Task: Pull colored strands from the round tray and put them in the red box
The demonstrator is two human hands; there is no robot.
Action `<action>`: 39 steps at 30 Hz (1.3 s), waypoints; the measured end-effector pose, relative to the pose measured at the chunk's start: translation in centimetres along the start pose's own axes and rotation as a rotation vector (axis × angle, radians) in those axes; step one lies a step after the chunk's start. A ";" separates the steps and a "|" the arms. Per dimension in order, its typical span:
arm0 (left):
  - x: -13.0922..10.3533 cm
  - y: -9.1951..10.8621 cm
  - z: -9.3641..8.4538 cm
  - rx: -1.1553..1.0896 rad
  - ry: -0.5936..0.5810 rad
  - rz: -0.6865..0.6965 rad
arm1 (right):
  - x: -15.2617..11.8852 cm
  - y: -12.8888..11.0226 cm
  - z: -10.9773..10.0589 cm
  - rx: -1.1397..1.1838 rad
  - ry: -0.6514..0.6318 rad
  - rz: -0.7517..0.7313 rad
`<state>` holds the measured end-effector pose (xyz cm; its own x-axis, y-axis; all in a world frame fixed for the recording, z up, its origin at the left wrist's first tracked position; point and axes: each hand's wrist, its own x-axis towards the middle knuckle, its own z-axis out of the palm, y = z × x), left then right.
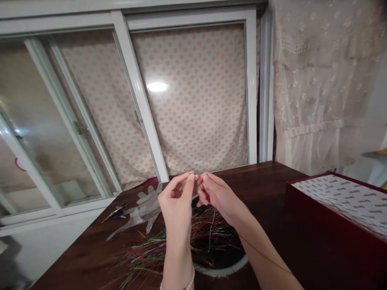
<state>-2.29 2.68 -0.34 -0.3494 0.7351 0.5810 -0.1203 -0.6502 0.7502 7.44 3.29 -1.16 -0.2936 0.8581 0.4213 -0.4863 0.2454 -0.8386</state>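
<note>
My left hand [178, 193] and my right hand [216, 193] are raised close together above the table, thumbs and fingertips pinched. Between the fingertips runs a thin brownish wire [188, 172], its end poking out over the left thumb. Whether it is wire or thread is hard to tell. A brown strand [263, 254] crosses in front of my right forearm, and a pale strand [211, 231] hangs below the right hand. Beneath my hands lies a loose bundle of thin multicoloured wires [145, 251], partly hidden by my left forearm. A pale round rim [222, 272] shows under the bundle.
Crumpled clear plastic [143, 211] lies left of my hands, beside a small dark and metallic object [116, 212], perhaps scissors or keys. At right stands a dark red box [305, 201] with white patterned paper. Sliding windows [145, 100] rise behind the dark wooden table [263, 179].
</note>
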 end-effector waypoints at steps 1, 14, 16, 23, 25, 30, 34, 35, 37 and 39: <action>0.0 0.1 0.0 -0.021 0.004 -0.007 | 0.0 0.0 0.1 0.018 -0.014 0.012; 0.6 1.0 -1.4 -0.163 0.040 -0.171 | -2.4 -1.9 1.1 -1.058 -0.118 -0.229; 0.7 1.1 -1.6 -0.172 0.052 -0.175 | -2.8 -2.1 1.2 -1.162 -0.146 -0.210; 0.8 1.5 -2.0 -0.226 0.087 -0.154 | -3.1 -2.2 1.3 -1.213 -0.028 -0.140; 0.9 1.5 -2.2 -0.222 0.118 -0.134 | -3.0 -2.0 1.2 -1.280 -0.075 -0.159; 1.2 1.3 -2.8 -0.176 0.144 -0.086 | -2.6 -1.5 1.2 -1.412 -0.174 -0.182; 1.5 1.2 -3.3 -0.200 0.208 -0.056 | -2.7 -1.5 1.4 -1.469 -0.122 -0.175; 1.6 1.2 -3.5 -0.215 0.228 -0.048 | -2.8 -1.5 1.3 -1.455 -0.072 -0.183; 1.9 1.1 -3.7 -0.251 0.250 -0.045 | -3.2 -1.2 1.0 -1.410 0.035 -0.210; 2.1 1.1 -3.8 -0.284 0.251 -0.064 | -3.7 -0.8 0.6 -1.374 0.112 -0.238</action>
<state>-6.73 2.79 0.47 -0.5454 0.7287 0.4141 -0.3894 -0.6578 0.6447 8.41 -0.35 -1.81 -0.2209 0.7489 0.6248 0.6900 0.5728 -0.4426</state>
